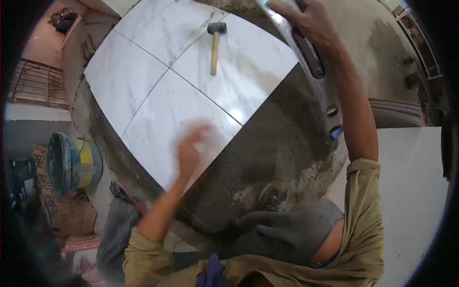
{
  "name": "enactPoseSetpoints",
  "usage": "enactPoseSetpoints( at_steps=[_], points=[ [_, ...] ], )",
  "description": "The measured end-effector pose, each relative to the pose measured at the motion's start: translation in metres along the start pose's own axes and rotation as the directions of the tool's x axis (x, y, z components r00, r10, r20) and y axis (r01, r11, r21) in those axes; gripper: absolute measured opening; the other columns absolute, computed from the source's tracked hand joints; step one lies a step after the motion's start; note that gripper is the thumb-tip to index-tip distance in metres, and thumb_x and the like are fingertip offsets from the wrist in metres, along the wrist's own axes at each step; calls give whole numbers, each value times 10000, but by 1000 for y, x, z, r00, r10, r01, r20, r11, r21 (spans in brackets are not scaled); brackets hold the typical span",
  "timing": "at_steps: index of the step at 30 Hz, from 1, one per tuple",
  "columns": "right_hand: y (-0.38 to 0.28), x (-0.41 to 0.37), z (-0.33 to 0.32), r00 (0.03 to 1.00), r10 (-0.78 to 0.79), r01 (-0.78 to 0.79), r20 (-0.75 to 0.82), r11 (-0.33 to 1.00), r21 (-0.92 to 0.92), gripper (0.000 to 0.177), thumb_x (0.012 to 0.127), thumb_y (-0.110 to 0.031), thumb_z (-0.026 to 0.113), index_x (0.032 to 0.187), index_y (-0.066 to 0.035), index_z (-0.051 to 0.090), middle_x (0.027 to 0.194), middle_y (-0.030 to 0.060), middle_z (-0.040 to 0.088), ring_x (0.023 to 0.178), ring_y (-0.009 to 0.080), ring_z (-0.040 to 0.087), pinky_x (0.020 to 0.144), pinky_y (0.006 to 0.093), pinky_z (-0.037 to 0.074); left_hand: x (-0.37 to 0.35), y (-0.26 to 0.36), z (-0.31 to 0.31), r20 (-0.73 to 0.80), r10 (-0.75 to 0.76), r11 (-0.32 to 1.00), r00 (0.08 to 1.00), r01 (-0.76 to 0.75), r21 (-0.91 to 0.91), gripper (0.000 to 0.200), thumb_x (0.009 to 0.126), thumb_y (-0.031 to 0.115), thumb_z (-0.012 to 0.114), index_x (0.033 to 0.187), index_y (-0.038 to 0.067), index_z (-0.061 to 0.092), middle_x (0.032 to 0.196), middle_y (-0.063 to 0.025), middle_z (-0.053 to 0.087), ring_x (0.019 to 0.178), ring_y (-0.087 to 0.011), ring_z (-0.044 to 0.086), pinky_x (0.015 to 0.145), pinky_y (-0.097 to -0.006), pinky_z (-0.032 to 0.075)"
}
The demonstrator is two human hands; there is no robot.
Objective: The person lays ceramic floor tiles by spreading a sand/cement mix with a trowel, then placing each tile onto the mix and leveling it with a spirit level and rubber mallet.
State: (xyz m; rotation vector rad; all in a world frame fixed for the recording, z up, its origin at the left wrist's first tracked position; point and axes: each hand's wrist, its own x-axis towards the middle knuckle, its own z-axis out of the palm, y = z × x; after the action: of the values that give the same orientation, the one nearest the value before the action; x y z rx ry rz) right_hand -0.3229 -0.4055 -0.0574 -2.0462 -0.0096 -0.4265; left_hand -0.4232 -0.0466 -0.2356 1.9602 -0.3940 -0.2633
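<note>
My right hand (313,26) grips a long silver spirit level (321,91) near its upper end, by a slot in its body. The level slants down beside my forearm, with a yellow-green vial and a blue end showing. Blurred by motion, my left hand (193,138) is over the nearest white marble-patterned tile (162,119); its fingers cannot be made out. A rubber mallet (214,52) with a black head and wooden handle lies on the tile farther off. Thin joints separate the laid tiles.
Dark, damp-looking mortar or cement floor (267,143) borders the tiles on the right. A blue-green bucket (71,162) with a yellow band stands at left, near cardboard (71,215) and a red-and-white bag (83,256). A large pale panel (406,191) lies at right.
</note>
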Motion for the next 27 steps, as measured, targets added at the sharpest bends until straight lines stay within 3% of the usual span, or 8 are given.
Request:
enactPoseSetpoints(
  at_steps=[2, 4, 6, 10, 14, 17, 20, 27],
  points=[
    [23, -13, 23, 927, -300, 338, 225, 929, -153, 412, 941, -381, 649, 1188, -52, 679, 986, 169, 726, 836, 246, 697, 772, 343, 558, 65, 30, -95, -100, -156, 406, 983, -28, -914, 610, 1010, 366, 492, 1488, 28, 321, 1443, -246, 455, 1314, -347, 474, 1156, -561, 294],
    [3, -45, 63, 848, -204, 245, 489, 969, -21, 559, 908, -390, 697, 1333, -41, 598, 1005, 90, 728, 811, 179, 670, 751, 322, 544, 95, 82, -138, -437, -357, 441, 826, -263, -858, 775, 983, 509, 433, 1536, 22, 191, 1525, -289, 323, 1416, -400, 343, 1192, -611, 199],
    [17, -83, 113, 741, -383, 382, 551, 916, 123, 549, 919, -348, 683, 1357, -34, 575, 1078, 163, 720, 880, 242, 694, 827, 379, 554, 109, 73, -207, -579, -90, 776, 810, -307, -551, 890, 956, 711, 116, 1541, 47, 209, 1495, -324, 354, 1388, -448, 368, 1148, -626, 250],
    [-10, -96, 99, 609, -178, 153, 773, 983, 106, 545, 925, -342, 670, 1353, -20, 569, 1027, 229, 714, 812, 300, 706, 781, 402, 571, 90, 62, -304, -752, -373, 744, 543, -309, -592, 809, 1002, 594, 78, 1497, -7, 300, 1498, -311, 367, 1387, -426, 385, 1139, -549, 320],
    [10, -74, 65, 611, -365, 483, 702, 875, 34, 500, 808, -323, 767, 1196, -19, 683, 725, 152, 690, 588, 236, 647, 593, 366, 506, 61, -52, -412, -479, -194, 967, 856, 85, -240, 665, 996, 467, 252, 1441, 0, 413, 1431, -229, 471, 1327, -342, 455, 1122, -468, 343],
    [6, -58, 67, 576, -244, 575, 780, 799, -176, 368, 780, -359, 772, 961, -45, 704, 701, 131, 670, 642, 306, 648, 596, 424, 489, 48, -81, -314, -15, -192, 932, 981, 187, 310, 527, 991, 341, 427, 1386, 7, 527, 1364, -148, 575, 1266, -258, 524, 1104, -387, 366],
    [55, -37, 83, 519, -330, 760, 789, 600, -249, 386, 766, -430, 781, 916, -85, 696, 624, 53, 618, 583, 264, 623, 550, 390, 479, 24, -51, -240, 492, -412, 772, 767, 6, 636, 468, 850, 318, 715, 1218, 34, 664, 1095, -129, 712, 988, -214, 650, 857, -368, 516],
    [165, -58, 129, 645, -237, 630, 727, 703, -329, 382, 770, -426, 757, 933, -92, 667, 852, 91, 688, 918, 299, 664, 829, 448, 492, -83, -101, -90, 226, -165, 811, 960, 1, 584, 337, 800, 142, 748, 1050, -16, 586, 977, -206, 544, 919, -403, 551, 815, -440, 459]
  ],
)
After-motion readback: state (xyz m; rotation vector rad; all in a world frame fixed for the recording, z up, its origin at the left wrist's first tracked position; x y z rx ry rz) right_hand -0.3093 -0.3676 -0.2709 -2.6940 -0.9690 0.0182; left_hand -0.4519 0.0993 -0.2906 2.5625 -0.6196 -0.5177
